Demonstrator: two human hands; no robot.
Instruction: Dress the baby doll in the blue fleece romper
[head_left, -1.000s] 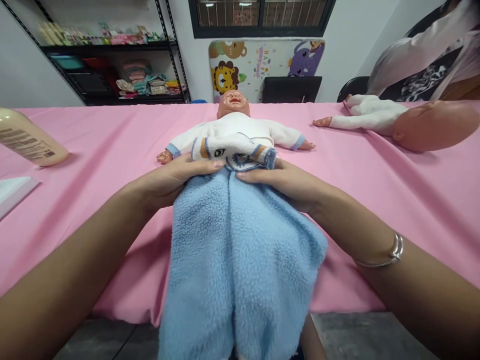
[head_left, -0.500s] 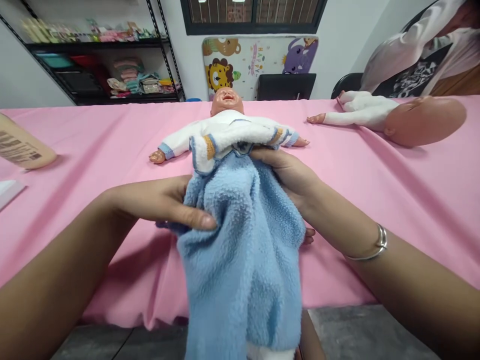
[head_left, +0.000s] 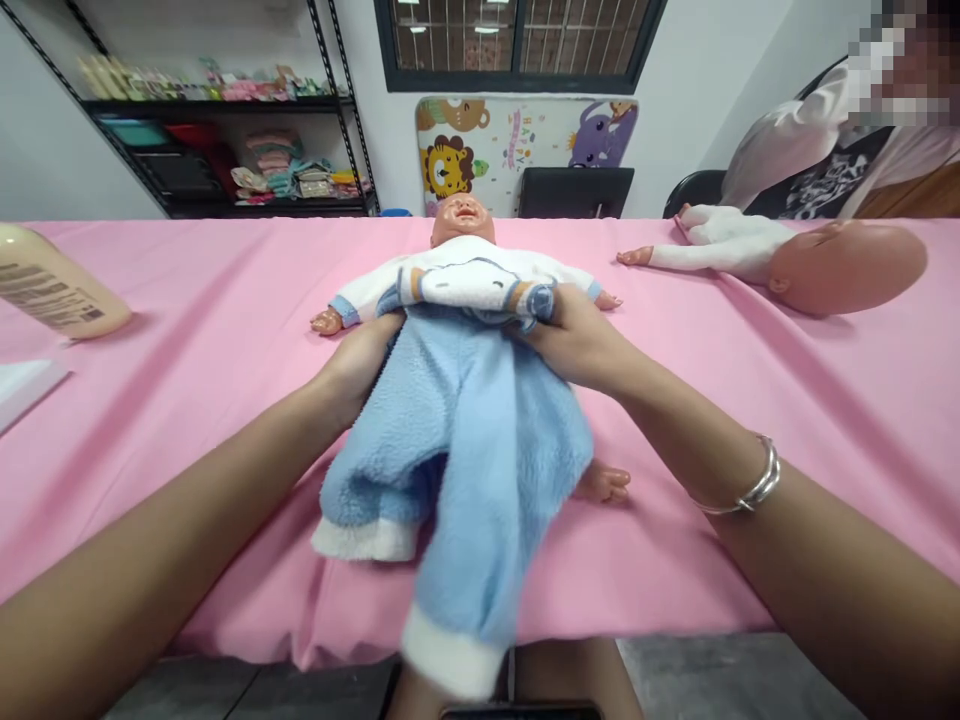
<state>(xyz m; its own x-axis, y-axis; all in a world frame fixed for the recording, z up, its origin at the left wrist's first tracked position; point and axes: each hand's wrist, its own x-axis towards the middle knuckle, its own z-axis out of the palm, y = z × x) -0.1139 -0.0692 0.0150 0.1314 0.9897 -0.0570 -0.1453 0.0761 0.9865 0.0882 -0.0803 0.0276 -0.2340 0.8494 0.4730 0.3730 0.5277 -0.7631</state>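
A baby doll (head_left: 463,220) lies on its back on the pink-covered table, head at the far side, wearing a white top (head_left: 450,285) with blue and tan trim. Light blue fleece baby pants (head_left: 480,420) with white cuffs lie over its lower body, one leg hanging past the table's front edge. My left hand (head_left: 360,365) grips the left side of the waistband, its fingertips hidden behind the cloth. At the waistband's right side, my right hand (head_left: 577,335) is closed on the pants, against the rolled hem of the top. A bare doll foot (head_left: 606,483) shows beside the pants' right side.
A second doll (head_left: 840,255) in white lies at the right on the pink cloth (head_left: 712,400). A lotion bottle (head_left: 60,285) and a white object (head_left: 30,390) are at the left. Behind stand a shelf (head_left: 225,108) and a seated person (head_left: 817,160).
The pants have swung down and spread, so both legs and cuffs show. My left hand has moved up to the waistband; the doll's foot is more exposed.
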